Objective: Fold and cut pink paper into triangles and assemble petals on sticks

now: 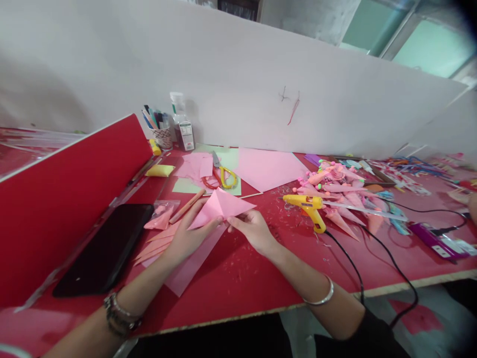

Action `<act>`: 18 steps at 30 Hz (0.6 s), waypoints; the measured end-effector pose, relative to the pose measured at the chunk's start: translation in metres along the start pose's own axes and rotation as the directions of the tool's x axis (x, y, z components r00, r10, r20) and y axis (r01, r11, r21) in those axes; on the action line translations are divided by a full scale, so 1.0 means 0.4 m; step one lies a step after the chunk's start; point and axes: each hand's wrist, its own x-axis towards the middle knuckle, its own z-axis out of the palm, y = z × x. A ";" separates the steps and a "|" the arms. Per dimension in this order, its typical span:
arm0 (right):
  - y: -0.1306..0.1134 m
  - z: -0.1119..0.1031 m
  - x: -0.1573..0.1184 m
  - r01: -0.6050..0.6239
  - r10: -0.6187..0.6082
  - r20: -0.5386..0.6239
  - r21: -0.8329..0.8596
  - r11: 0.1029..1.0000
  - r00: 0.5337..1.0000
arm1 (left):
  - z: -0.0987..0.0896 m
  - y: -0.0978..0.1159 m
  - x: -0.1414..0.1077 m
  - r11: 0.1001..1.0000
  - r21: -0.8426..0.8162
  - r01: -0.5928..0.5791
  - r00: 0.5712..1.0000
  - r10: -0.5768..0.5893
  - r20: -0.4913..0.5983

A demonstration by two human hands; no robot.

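Note:
Between my two hands is a folded piece of pink paper (223,205), creased down its middle and spread to both sides. My left hand (190,233) pinches its left part, thumb on the near edge. My right hand (255,231) grips the right part, with thumb and fingers together at the lower middle. Under my hands lies a flat pink sheet (197,263). Pink paper strips (158,243) fan out beside my left wrist, and a small plastic bag (164,215) with pink pieces is behind them.
Scissors (225,177) rest on green and pink paper (272,169). A yellow glue gun (309,209) lies right, its cord crossing the table edge, before a heap of pink paper cones (346,191). A black phone (108,248), red divider (74,199), bottle (184,129) and pen cup (162,136) stand left.

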 end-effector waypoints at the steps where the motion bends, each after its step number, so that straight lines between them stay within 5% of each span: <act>1: 0.000 0.000 0.001 0.010 -0.010 -0.011 0.002 1.000 1.000 | 0.002 0.003 -0.001 0.999 -0.020 0.029 1.000 -0.029 0.000; 5: 0.001 0.005 0.004 0.059 -0.058 -0.043 0.024 0.998 0.997 | 0.005 0.016 -0.002 0.991 -0.067 0.114 0.992 -0.110 0.054; 9: 0.001 0.005 0.003 0.078 -0.078 -0.025 0.019 0.997 0.997 | 0.000 0.023 0.002 0.998 -0.049 0.034 0.992 -0.027 0.126; 13: 0.001 0.002 0.003 0.051 -0.051 -0.004 0.010 0.999 0.999 | -0.001 0.028 0.003 1.000 0.019 -0.002 0.995 0.000 0.104; 18: 0.000 0.005 0.004 0.034 -0.034 -0.008 0.032 0.999 0.999 | -0.001 0.043 -0.002 0.993 -0.056 0.101 0.993 -0.098 0.064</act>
